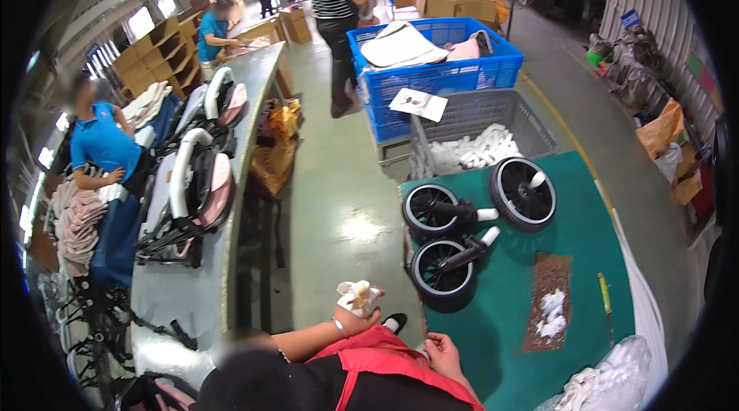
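My left hand [354,321] has its fingers closed around a crumpled white-and-tan soft wad [357,297], long axis unclear. It lies forward-left of my right hand [442,352], near the green-topped counter [493,288]; whether those curled fingers meet, I can't tell.

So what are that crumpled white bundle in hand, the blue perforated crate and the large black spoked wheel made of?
White bundle: perhaps cloth, matte, loosely crumpled; plastic is possible. Blue crate: likely moulded plastic, slightly glossy, with lattice walls. Black wheel: thin satin spokes suggest plastic; dull tyre, rubber or foam.
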The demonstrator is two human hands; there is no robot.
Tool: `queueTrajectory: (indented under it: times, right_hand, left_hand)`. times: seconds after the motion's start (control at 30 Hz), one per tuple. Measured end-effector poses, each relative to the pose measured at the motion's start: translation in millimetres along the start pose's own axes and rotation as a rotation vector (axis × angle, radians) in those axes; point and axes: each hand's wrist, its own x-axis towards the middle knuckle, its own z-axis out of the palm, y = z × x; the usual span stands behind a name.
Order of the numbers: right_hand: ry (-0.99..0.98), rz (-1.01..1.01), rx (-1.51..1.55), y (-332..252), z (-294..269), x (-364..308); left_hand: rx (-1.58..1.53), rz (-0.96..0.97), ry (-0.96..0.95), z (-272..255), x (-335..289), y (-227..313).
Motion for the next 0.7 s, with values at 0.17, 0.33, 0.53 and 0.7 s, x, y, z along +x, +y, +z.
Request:
queueTrajectory:
  times: [0.17, 0.33, 0.53, 0.7]
  right_hand:
    - [-0.118, 0.107, 0.041, 21, 29, -20]
    - [-0.294, 0.118, -0.031, 15, 59, -17]
    - [-0.394, 0.002, -0.401, -21, 88, 24]
    - [-0.503, -0.043, -0.574, -42, 160, 56]
  left_hand:
    - [0.097, 0.077, -0.201, -9, -78, -1]
    - [-0.003, 0.034, -0.194, -26, -121, -17]
    - [0.051, -0.082, -0.073, -55, -121, -33]
    - [-0.095, -0.312, 0.049, -17, -180, -136]
